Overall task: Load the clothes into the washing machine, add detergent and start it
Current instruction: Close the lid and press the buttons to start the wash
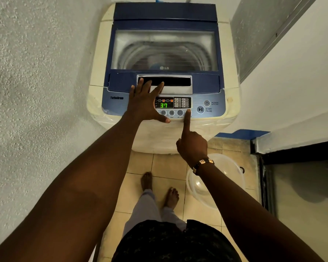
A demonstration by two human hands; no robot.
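Observation:
A cream top-loading washing machine [229, 72] with a blue lid [163, 14] stands ahead, its lid down. Through the lid's window [165, 52] the drum shows with dark clothes at the bottom. The control panel's display [163, 105] reads a green 37. My left hand [146, 103] lies flat with fingers spread over the panel's left part and the lid handle recess [170, 82]. My right hand [191, 142] has its index finger stretched out, the tip on a round button [187, 111] left of the start/pause button [200, 109]; the other fingers are curled.
A clear plastic bucket [225, 167] stands on the tiled floor [167, 167] right of my bare feet. A rough white wall [36, 72] is close on the left. A white wall and a dark-framed glass door [301, 186] are on the right.

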